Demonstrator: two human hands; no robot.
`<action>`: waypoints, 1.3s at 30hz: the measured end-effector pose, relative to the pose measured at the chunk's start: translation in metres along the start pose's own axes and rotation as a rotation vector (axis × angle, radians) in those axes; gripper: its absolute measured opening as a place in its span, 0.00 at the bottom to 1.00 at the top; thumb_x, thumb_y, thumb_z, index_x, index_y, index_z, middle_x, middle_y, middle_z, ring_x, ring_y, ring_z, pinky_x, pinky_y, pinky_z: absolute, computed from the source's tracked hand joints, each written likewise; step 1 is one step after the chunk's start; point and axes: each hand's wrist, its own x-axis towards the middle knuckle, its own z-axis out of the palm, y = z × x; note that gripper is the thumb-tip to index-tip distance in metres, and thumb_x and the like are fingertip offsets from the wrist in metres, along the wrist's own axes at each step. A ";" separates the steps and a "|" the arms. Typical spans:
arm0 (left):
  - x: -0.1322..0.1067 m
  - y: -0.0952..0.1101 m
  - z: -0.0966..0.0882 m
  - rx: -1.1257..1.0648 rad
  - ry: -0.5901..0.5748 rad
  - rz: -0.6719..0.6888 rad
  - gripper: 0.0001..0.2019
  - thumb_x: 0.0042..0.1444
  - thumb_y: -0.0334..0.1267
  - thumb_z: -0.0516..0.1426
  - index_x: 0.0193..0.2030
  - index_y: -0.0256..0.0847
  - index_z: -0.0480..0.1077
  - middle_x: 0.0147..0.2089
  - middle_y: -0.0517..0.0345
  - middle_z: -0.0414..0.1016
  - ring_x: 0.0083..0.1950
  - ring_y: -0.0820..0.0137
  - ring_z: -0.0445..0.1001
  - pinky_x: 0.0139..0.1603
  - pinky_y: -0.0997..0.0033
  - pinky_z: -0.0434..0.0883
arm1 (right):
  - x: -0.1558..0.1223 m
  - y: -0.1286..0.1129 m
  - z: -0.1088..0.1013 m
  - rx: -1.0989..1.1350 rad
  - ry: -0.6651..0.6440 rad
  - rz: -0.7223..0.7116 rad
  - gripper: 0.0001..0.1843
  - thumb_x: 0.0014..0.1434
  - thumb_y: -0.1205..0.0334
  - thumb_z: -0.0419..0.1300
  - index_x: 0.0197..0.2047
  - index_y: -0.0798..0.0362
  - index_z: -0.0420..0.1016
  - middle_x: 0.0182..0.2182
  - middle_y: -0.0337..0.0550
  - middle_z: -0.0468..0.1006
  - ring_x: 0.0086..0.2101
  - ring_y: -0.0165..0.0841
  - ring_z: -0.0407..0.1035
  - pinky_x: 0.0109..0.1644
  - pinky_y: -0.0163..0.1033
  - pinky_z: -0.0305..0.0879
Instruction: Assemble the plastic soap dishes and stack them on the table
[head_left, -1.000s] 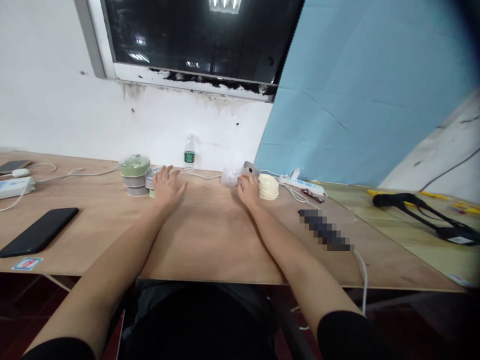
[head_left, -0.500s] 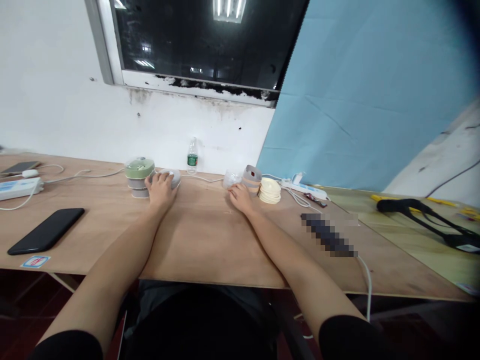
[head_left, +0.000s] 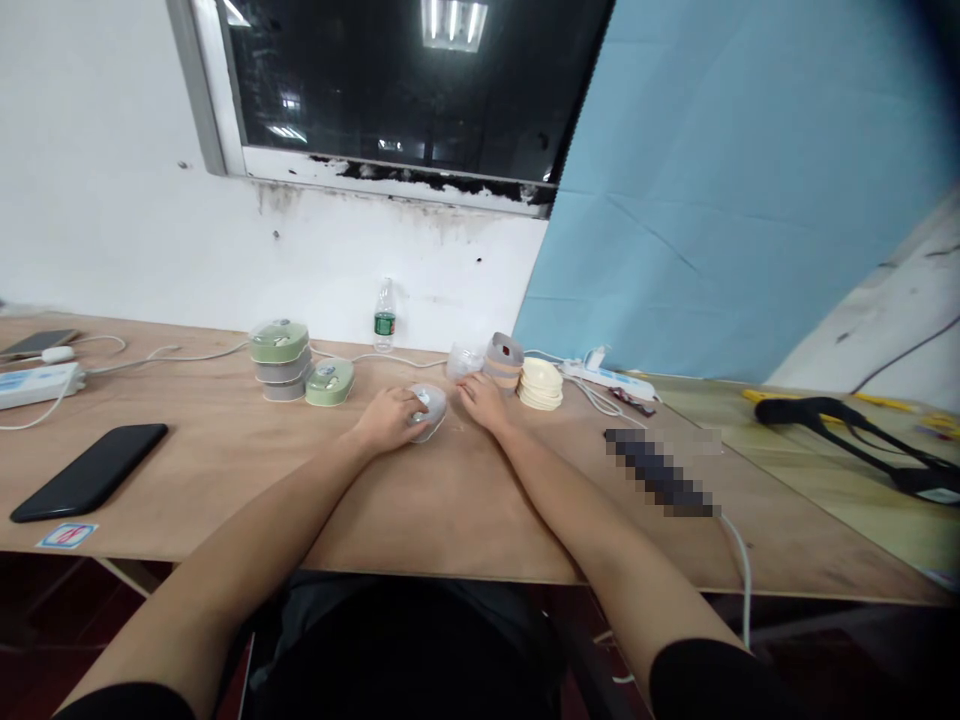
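My left hand (head_left: 391, 417) has its thumb and fingers around a small grey lidded box (head_left: 429, 411) with a clear top, low over the middle of the table. Close to its right, my right hand (head_left: 482, 398) lies on the table with its fingers stretched out. Those fingertips are at some clear plastic pieces (head_left: 465, 360); whether they press on them I cannot tell. Just behind that hand stand stacked grey and tan rings (head_left: 503, 362) and a pile of cream bowl-shaped parts (head_left: 540, 384). A green-lidded box (head_left: 330, 382) sits beside a stack of green and grey boxes (head_left: 280, 358).
A plastic bottle (head_left: 385, 315) stands against the wall. White power strips lie at the left (head_left: 41, 380) and back right (head_left: 611, 378), with cables along the back. A black phone (head_left: 90, 472), a pixelated dark object (head_left: 660, 472) and black straps (head_left: 855, 440) lie farther out.
My left hand has moved right and nearer to me with the grey box, away from the stack. The green-lidded box, hidden before, now shows. My right hand has hardly moved.
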 end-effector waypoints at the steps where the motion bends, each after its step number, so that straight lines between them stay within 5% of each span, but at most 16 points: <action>1: 0.000 0.004 0.000 0.004 0.008 0.002 0.16 0.58 0.51 0.54 0.44 0.45 0.76 0.46 0.49 0.77 0.51 0.57 0.72 0.57 0.54 0.63 | 0.000 -0.002 0.000 0.029 -0.017 0.003 0.14 0.64 0.60 0.50 0.43 0.52 0.77 0.39 0.48 0.78 0.43 0.40 0.68 0.51 0.46 0.63; 6: -0.004 0.004 -0.001 0.072 0.063 -0.052 0.27 0.53 0.60 0.56 0.52 0.43 0.73 0.56 0.45 0.71 0.58 0.53 0.67 0.61 0.52 0.60 | -0.002 -0.022 0.000 0.159 -0.169 -0.024 0.19 0.67 0.52 0.48 0.50 0.52 0.75 0.46 0.47 0.79 0.47 0.38 0.70 0.53 0.45 0.63; 11: -0.009 -0.006 0.003 -0.041 -0.049 -0.243 0.41 0.46 0.66 0.58 0.62 0.43 0.63 0.62 0.42 0.64 0.59 0.48 0.67 0.58 0.52 0.64 | -0.002 -0.039 -0.001 0.203 -0.213 -0.044 0.22 0.67 0.50 0.48 0.51 0.53 0.75 0.46 0.49 0.79 0.46 0.39 0.71 0.52 0.45 0.64; 20: -0.004 0.006 -0.009 -0.056 0.162 -0.164 0.35 0.51 0.60 0.58 0.61 0.41 0.63 0.65 0.43 0.62 0.64 0.52 0.62 0.63 0.53 0.61 | -0.005 -0.036 -0.001 0.230 0.064 -0.022 0.23 0.68 0.52 0.44 0.59 0.51 0.68 0.50 0.49 0.76 0.50 0.39 0.69 0.55 0.45 0.64; 28: -0.007 -0.011 -0.007 -0.338 0.387 -0.312 0.24 0.61 0.55 0.49 0.54 0.40 0.69 0.50 0.51 0.77 0.50 0.60 0.76 0.51 0.62 0.71 | -0.002 -0.046 0.000 0.216 0.079 -0.037 0.22 0.65 0.51 0.50 0.58 0.52 0.66 0.44 0.50 0.77 0.40 0.38 0.71 0.47 0.42 0.67; 33: -0.006 -0.018 0.004 -0.448 0.333 -0.383 0.28 0.64 0.57 0.42 0.59 0.39 0.65 0.44 0.52 0.78 0.40 0.61 0.78 0.46 0.60 0.71 | 0.005 -0.051 0.012 0.211 0.077 0.175 0.14 0.64 0.54 0.50 0.41 0.50 0.73 0.30 0.41 0.77 0.32 0.35 0.70 0.38 0.37 0.63; 36: -0.005 -0.020 0.010 -0.397 0.307 -0.380 0.31 0.64 0.56 0.42 0.65 0.37 0.57 0.53 0.46 0.74 0.52 0.57 0.74 0.55 0.55 0.67 | 0.017 -0.048 0.025 0.355 0.139 0.407 0.10 0.60 0.59 0.52 0.31 0.50 0.71 0.23 0.37 0.74 0.28 0.32 0.68 0.34 0.34 0.62; 39: -0.006 -0.021 0.012 -0.256 0.240 -0.317 0.35 0.61 0.59 0.48 0.67 0.36 0.53 0.62 0.42 0.65 0.63 0.54 0.65 0.63 0.53 0.60 | 0.033 -0.041 0.038 0.666 0.297 0.815 0.08 0.54 0.63 0.55 0.23 0.51 0.66 0.18 0.34 0.70 0.22 0.30 0.66 0.26 0.32 0.60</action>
